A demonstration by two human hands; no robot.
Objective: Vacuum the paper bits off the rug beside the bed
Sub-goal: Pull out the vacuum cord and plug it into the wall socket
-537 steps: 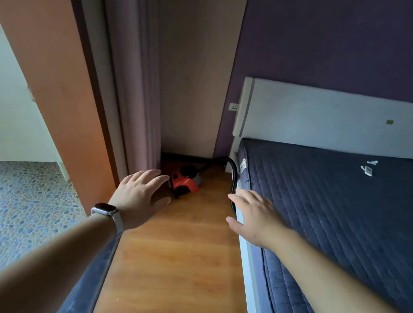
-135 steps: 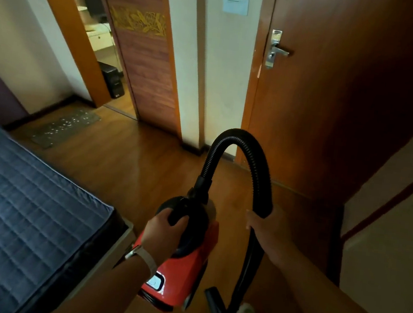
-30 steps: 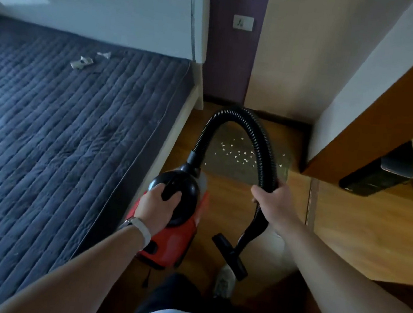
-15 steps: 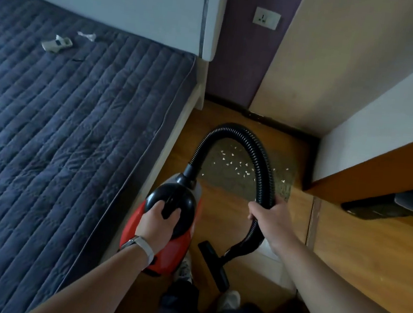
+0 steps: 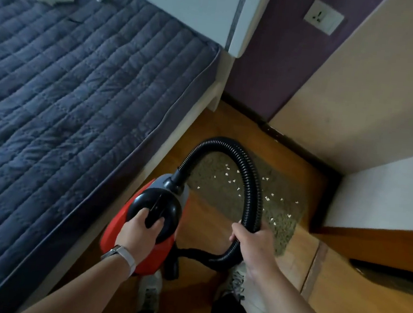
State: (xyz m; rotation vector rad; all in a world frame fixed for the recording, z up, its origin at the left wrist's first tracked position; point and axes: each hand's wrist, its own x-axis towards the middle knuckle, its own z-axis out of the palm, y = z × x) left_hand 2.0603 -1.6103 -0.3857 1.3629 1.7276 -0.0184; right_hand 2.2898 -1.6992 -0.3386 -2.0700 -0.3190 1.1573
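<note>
Left hand (image 5: pixel 137 233): fingers (image 5: pixel 143 216) curled round the top handle of the vacuum (image 5: pixel 115 225), lower centre.
Right hand (image 5: pixel 254 246): fingers (image 5: pixel 238 233) wrapped round the hose (image 5: pixel 254 187).
Handling: body rigid, probably light; hose flexible, best gripped low for steering.
Arms: both reach forward and down.
Rug (image 5: pixel 211 198): centre, beside the bed (image 5: pixel 68 76); paper bits (image 5: pixel 231 181) scattered on it.
</note>
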